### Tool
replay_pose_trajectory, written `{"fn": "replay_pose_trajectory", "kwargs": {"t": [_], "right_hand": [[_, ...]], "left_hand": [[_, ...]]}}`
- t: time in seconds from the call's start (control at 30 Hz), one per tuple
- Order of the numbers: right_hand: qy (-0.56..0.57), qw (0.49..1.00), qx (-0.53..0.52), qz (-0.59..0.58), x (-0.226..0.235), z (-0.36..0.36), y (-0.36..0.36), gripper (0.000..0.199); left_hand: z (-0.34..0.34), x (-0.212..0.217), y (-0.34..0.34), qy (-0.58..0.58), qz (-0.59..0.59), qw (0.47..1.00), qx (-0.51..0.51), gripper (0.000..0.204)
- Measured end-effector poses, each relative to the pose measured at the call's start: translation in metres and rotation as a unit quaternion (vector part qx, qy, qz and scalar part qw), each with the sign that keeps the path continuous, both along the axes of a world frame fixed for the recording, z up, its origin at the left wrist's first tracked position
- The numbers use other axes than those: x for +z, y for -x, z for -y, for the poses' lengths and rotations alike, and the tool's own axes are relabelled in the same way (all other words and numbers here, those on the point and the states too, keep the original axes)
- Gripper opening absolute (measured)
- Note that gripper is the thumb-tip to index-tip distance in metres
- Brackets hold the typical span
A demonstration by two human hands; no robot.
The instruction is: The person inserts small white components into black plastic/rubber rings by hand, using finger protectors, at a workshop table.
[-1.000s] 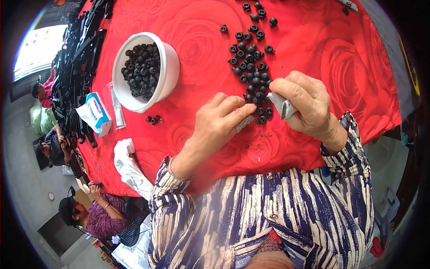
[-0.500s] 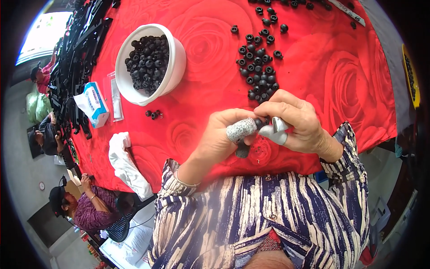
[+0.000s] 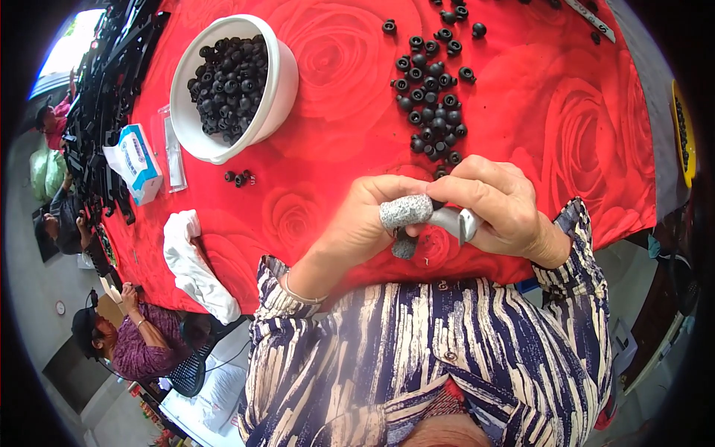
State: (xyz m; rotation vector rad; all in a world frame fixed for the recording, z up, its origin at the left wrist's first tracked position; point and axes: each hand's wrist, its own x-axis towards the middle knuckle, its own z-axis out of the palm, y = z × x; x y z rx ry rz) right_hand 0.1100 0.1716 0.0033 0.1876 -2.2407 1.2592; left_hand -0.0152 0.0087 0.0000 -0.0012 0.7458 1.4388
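Closed together, the left hand (image 3: 357, 220) and the right hand (image 3: 497, 212) pinch a small black part (image 3: 438, 203) between their fingertips, before the person's chest; it is mostly covered, so I cannot tell its pose. A grey blade-like piece (image 3: 467, 226) stands beside the right thumb. The step in hand appears to be fine work on this part; the next move seems to call for steady left fingers. Just beyond, loose black pieces (image 3: 430, 115) lie on the red cloth (image 3: 335, 141); at left, a white tub (image 3: 281, 89) holds more.

Left fingers (image 3: 395, 188) close beside right fingers (image 3: 477, 195), red rose-patterned tablecloth (image 3: 342, 138), loose black parts (image 3: 430, 97), filled white tub (image 3: 280, 93)
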Motion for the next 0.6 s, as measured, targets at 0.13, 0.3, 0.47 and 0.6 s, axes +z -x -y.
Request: {"fn": "replay_pose_trajectory", "kwargs": {"t": [0.13,0.3,0.47,0.6], "right_hand": [[-0.056,0.997,-0.014,-0.051,0.004,0.0,-0.002,0.039],[-0.124,0.986,0.0,-0.115,0.004,-0.001,-0.004,0.046],[-0.163,0.981,-0.002,-0.103,0.006,-0.001,-0.007,0.04],[-0.083,0.995,-0.007,-0.055,0.0,-0.003,-0.002,0.03]], "left_hand": [[0.0,0.01,-0.003,0.001,0.001,1.0,0.0,0.022],[0.004,0.01,-0.008,-0.002,-0.002,1.0,-0.008,0.023],[0.005,0.006,-0.018,-0.001,-0.034,0.999,0.035,0.025],[0.005,0.002,-0.018,-0.011,-0.048,0.997,0.064,0.026]]}}
